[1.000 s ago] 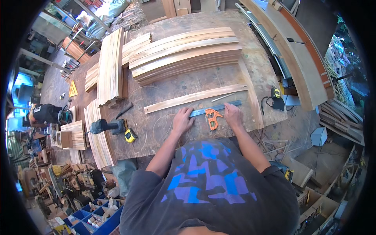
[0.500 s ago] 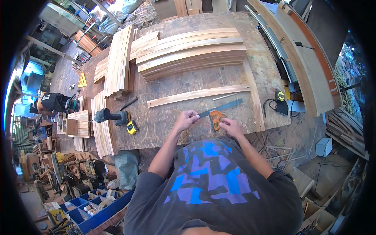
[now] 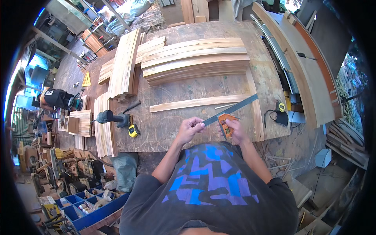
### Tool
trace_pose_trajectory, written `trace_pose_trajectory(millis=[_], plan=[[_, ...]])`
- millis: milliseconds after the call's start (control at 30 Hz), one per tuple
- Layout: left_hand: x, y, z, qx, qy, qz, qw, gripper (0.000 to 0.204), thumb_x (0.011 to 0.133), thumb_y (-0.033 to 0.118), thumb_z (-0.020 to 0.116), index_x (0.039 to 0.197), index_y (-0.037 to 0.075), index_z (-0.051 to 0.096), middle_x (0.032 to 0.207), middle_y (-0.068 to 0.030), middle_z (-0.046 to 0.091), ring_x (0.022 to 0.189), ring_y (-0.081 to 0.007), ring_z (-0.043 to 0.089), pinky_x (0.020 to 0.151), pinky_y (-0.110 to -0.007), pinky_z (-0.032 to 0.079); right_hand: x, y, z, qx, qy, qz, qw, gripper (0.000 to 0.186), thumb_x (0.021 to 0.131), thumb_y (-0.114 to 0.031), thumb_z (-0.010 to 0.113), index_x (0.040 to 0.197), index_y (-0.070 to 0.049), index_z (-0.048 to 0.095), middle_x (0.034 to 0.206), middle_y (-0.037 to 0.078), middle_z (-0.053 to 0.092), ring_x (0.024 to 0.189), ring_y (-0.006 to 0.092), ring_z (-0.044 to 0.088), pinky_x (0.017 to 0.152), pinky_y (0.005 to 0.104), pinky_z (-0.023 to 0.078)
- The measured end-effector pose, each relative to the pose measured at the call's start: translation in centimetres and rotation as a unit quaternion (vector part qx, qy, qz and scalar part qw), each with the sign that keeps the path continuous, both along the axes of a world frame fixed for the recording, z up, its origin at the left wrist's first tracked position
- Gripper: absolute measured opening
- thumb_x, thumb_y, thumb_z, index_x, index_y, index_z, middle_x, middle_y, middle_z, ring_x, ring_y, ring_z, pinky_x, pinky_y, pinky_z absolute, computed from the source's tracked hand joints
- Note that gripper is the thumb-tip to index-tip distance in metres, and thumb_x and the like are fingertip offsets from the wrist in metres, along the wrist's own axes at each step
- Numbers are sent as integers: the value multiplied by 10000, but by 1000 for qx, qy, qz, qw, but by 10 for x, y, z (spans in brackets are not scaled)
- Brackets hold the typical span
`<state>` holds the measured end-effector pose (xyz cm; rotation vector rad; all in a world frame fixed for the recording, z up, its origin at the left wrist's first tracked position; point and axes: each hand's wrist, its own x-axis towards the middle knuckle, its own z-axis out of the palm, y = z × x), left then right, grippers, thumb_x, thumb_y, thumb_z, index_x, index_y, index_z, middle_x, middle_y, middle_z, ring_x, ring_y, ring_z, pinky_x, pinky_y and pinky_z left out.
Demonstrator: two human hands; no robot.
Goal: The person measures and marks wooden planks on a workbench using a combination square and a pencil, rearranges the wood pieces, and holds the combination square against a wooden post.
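Note:
My left hand [image 3: 191, 130] pinches the near end of a long metal rule [image 3: 241, 103], which angles up to the right over the workbench [image 3: 184, 141]. My right hand [image 3: 239, 133] grips the orange head [image 3: 225, 122] of the square attached to that rule. Just beyond lie a wooden slat [image 3: 196, 102] and a thin stick [image 3: 223, 106]. At right, another slat [image 3: 257, 121] runs front to back. A cordless drill [image 3: 107, 116] and a yellow tape measure [image 3: 134, 130] lie left of my hands.
Stacked boards [image 3: 196, 56] cover the back, with more stacks [image 3: 123, 62] at left. A second tape measure [image 3: 281, 106] sits by the right edge, beside long planks [image 3: 309, 90]. A blue divided tray [image 3: 90, 215] and tool clutter [image 3: 58, 176] are below at left.
Both hands now hold the square off the bench, its far end higher in view and further right. My right hand moved from the rule's far part onto the orange head.

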<state>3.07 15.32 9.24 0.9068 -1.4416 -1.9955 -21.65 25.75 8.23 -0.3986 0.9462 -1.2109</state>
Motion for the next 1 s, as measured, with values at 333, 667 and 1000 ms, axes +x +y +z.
trace_pose_trajectory(millis=[333, 667, 1000], plan=[[-5, 0, 24, -31, 15, -14, 999, 281, 1023, 195, 658, 1194, -19, 720, 876, -30, 707, 777, -92, 640, 730, -263, 535, 5, -1, 30, -58, 42, -66, 995, 224, 1005, -193, 655, 1125, -9, 698, 951, 75, 734, 800, 156, 712, 719, 297, 588], [-14, 19, 9, -69, -82, 12, 994, 249, 1024, 226, 646, 982, 0, 742, 740, 10, 665, 687, -61, 596, 636, -250, 492, 1, -2, -10, -65, 233, -98, 965, 236, 1001, -197, 675, 1074, 25, 708, 908, 77, 727, 748, 162, 717, 657, 298, 594], [-16, 20, 14, -81, -78, 41, 993, 244, 1030, 216, 629, 960, 5, 729, 749, 9, 672, 690, -60, 599, 654, -245, 505, -2, 0, -9, 0, 89, -37, 995, 296, 1011, -257, 663, 1141, 9, 666, 948, 114, 728, 735, 192, 724, 612, 316, 607]])
